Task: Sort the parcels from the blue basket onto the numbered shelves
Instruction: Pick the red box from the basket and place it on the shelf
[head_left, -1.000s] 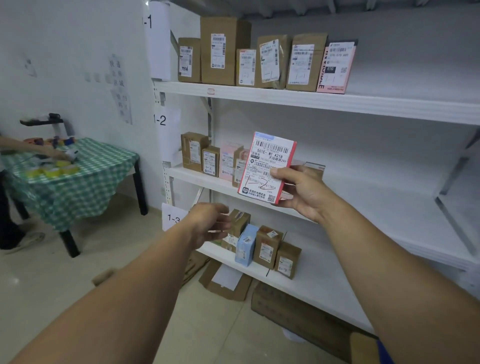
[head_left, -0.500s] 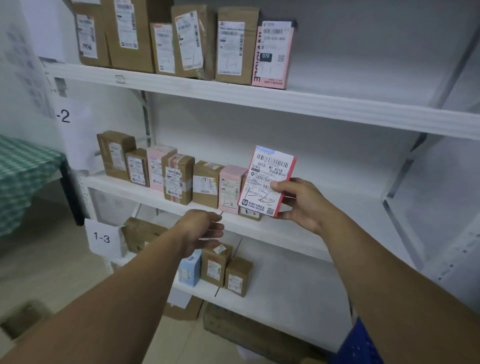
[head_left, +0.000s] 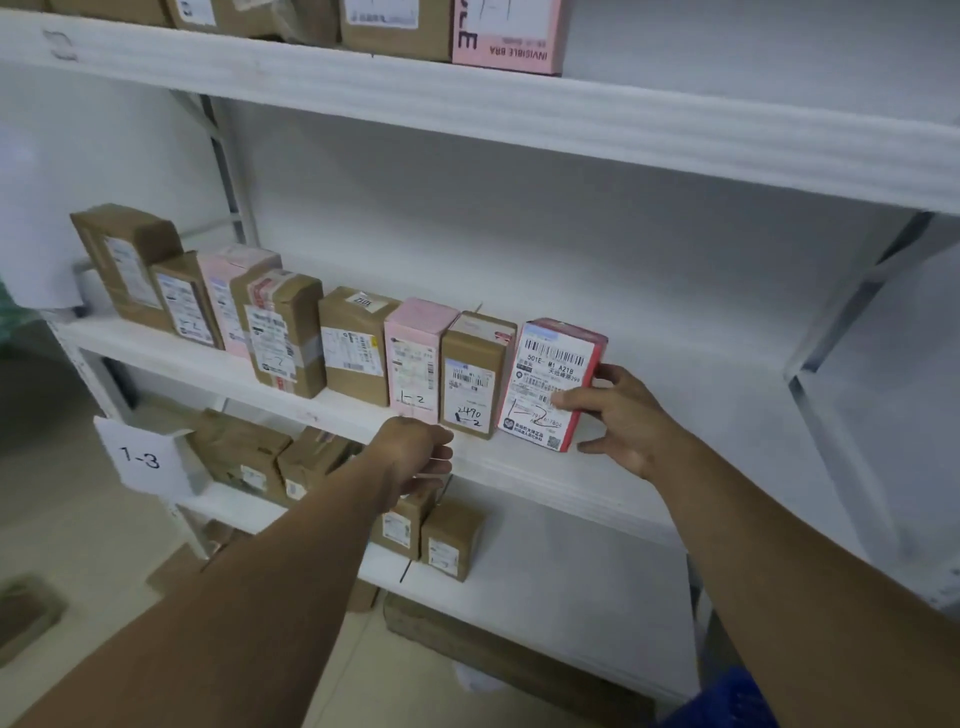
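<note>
While the right hand (head_left: 621, 415) grips the red parcel (head_left: 553, 384) by its right edge, thumb across the label, the parcel stands upright on the middle shelf (head_left: 597, 470), at the right end of the row and just beside a brown box (head_left: 475, 374). The left hand (head_left: 418, 452) hangs loosely curled and empty below the shelf's front edge. Risk, as I judge it: the parcel sits close to the front lip and is tall and thin, so a careless release could tip it forward off the shelf or knock it against the brown box. Nothing blocks the bare shelf to the right. A "1-3" tag (head_left: 140, 457) marks the shelf below; a blue basket (head_left: 727, 701) corner shows at bottom right.
</note>
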